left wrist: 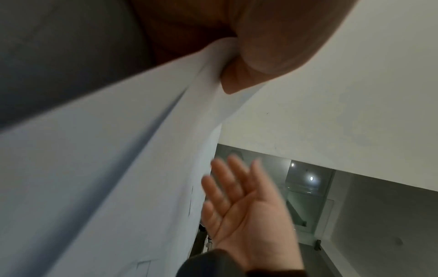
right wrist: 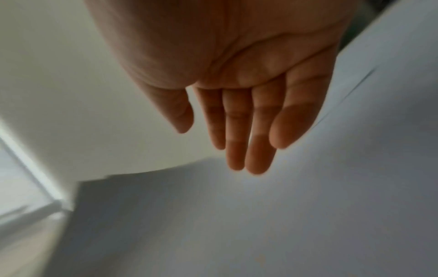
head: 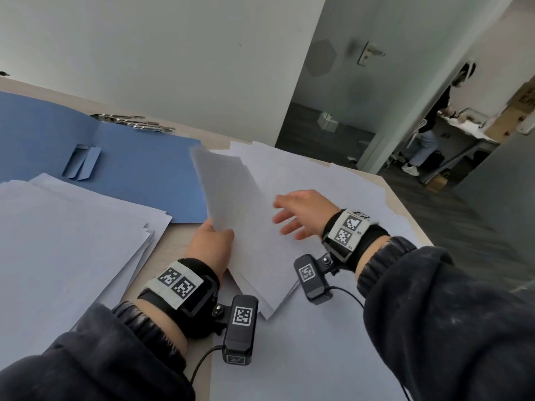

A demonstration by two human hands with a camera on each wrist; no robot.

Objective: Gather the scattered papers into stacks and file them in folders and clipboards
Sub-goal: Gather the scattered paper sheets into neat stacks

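Note:
My left hand (head: 215, 241) grips the near corner of a small bundle of white sheets (head: 225, 186), tilted up off the desk; the left wrist view shows the thumb (left wrist: 267, 46) pinching the paper (left wrist: 118, 168). My right hand (head: 298, 212) hovers flat, fingers straight, just above the loose white papers (head: 333, 192) spread to the right, holding nothing; its fingers (right wrist: 239, 135) show straight in the right wrist view. An open blue folder (head: 130, 166) lies at the back left with a metal clip (head: 136, 123) at its far edge. Another white stack (head: 66, 227) lies at the left.
More white sheets (head: 304, 357) cover the near desk. The desk's right edge (head: 411, 209) drops to a dark floor. An open door (head: 370, 53) stands beyond, and a person (head: 428, 134) is at a table in the far room.

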